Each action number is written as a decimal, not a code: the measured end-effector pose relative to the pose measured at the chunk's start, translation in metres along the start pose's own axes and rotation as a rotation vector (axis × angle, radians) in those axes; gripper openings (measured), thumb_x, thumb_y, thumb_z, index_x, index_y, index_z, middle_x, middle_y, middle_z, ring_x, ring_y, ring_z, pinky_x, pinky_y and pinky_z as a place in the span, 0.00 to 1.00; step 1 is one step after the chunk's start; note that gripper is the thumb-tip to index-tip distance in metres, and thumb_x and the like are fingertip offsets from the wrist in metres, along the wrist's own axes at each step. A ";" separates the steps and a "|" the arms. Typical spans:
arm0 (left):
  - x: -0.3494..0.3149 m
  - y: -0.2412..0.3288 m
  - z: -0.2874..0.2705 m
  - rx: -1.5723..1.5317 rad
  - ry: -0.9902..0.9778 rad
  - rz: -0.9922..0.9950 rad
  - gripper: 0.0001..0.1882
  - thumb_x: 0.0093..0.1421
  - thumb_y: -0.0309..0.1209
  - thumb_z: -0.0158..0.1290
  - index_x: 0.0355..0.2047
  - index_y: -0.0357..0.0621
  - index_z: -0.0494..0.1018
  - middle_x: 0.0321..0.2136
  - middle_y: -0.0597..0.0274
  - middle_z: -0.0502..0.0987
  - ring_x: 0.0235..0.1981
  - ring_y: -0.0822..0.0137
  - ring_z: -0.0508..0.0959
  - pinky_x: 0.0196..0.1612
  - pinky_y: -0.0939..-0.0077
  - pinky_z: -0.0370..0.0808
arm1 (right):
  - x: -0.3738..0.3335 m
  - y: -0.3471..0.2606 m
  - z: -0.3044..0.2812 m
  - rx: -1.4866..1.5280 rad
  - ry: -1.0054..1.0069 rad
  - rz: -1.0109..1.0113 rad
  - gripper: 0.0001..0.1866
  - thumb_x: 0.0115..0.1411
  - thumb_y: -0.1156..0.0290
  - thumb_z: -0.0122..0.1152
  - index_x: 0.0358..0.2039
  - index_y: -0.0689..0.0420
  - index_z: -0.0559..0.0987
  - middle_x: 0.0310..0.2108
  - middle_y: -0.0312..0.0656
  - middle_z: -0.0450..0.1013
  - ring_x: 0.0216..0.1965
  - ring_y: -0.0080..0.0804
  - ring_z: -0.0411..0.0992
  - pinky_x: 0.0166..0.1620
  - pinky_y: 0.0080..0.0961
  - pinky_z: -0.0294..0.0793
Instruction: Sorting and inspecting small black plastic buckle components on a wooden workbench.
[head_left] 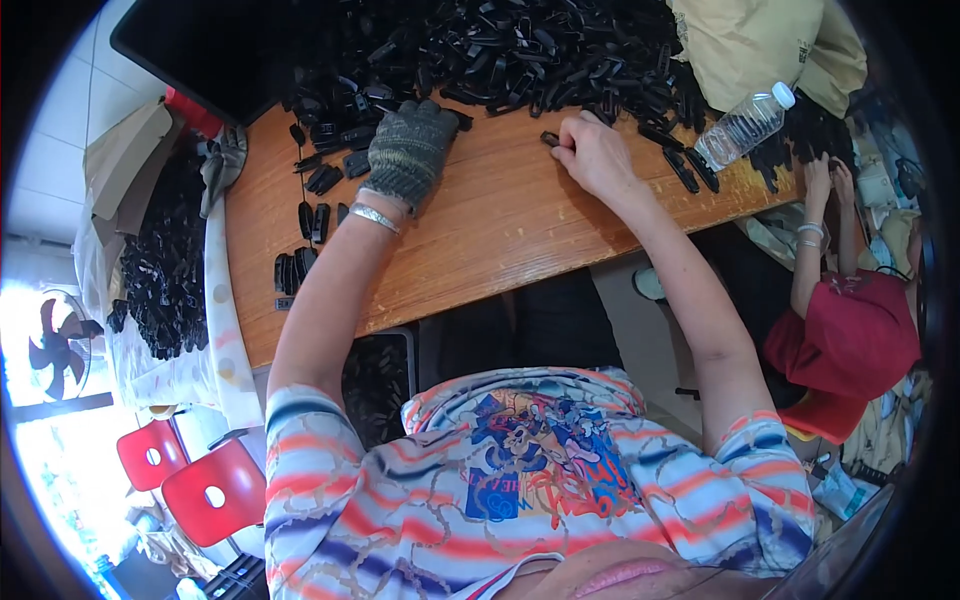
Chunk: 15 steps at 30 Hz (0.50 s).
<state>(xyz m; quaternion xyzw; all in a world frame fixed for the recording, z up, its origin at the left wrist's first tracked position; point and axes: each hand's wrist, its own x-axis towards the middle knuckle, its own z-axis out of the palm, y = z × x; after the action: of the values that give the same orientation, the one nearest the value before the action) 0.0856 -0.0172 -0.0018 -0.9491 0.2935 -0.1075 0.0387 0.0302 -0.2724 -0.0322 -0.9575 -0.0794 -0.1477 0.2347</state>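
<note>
A: From the head view, what room is there around the right hand (pixel 598 160)?
B: Wood of the table (pixel 480 230) shows between it and the left hand (pixel 412 155), and on down toward the body, where the near edge slants across below both wrists. Just beyond both hands, the heap of black pieces (pixel 490 50) bounds that space. To the right of the right hand, past a few loose pieces, a bottle (pixel 748 125) lies tilted.

A: And the surfaces?
B: The wood is orange-brown, its near edge scuffed to the right of the right hand. The left hand wears a grey knitted glove; the right is bare. The bottle is clear ribbed plastic with a white cap, and beyond it slumps a tan cloth bag (pixel 750 40).

A: How do the two grips stand?
B: The right thumb and fingertips are closed on a small black piece (pixel 549 138), which sticks out to their left. The gloved fingers curl down at the heap's edge; whether they hold anything, I cannot tell.

A: What does that pinched piece look like?
B: Short, dark and narrow; finer detail is too small to read. Longer pieces in the heap look glossy, with rounded ends.
</note>
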 end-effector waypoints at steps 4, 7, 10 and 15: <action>0.005 0.001 -0.004 0.035 -0.056 0.014 0.13 0.60 0.30 0.55 0.46 0.47 0.78 0.45 0.55 0.77 0.50 0.57 0.76 0.51 0.63 0.75 | -0.011 -0.010 0.004 0.125 0.014 -0.043 0.13 0.52 0.71 0.70 0.26 0.60 0.72 0.29 0.44 0.71 0.30 0.47 0.73 0.34 0.39 0.72; -0.008 0.018 -0.012 -0.050 0.031 -0.077 0.13 0.59 0.30 0.55 0.45 0.46 0.78 0.44 0.55 0.77 0.50 0.57 0.75 0.51 0.62 0.75 | -0.015 -0.029 0.011 0.334 0.000 0.037 0.11 0.52 0.71 0.70 0.29 0.58 0.75 0.32 0.44 0.75 0.32 0.42 0.76 0.36 0.37 0.74; -0.033 0.020 -0.005 -0.216 0.286 -0.192 0.13 0.62 0.31 0.55 0.46 0.44 0.77 0.41 0.57 0.78 0.44 0.61 0.77 0.46 0.67 0.76 | -0.021 -0.059 0.016 0.610 0.066 0.041 0.11 0.53 0.73 0.70 0.35 0.60 0.77 0.34 0.42 0.77 0.31 0.31 0.77 0.35 0.29 0.76; -0.067 0.039 -0.019 -1.607 0.243 -0.330 0.14 0.69 0.34 0.49 0.49 0.40 0.74 0.31 0.66 0.77 0.28 0.77 0.75 0.31 0.82 0.73 | -0.028 -0.093 0.007 0.845 0.189 -0.080 0.13 0.55 0.80 0.68 0.41 0.64 0.78 0.35 0.41 0.76 0.28 0.23 0.75 0.31 0.17 0.75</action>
<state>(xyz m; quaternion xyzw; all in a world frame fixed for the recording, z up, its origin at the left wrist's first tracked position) 0.0061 -0.0116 -0.0004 -0.7002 0.1399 0.0289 -0.6995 -0.0152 -0.1900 -0.0073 -0.7559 -0.1479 -0.1982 0.6062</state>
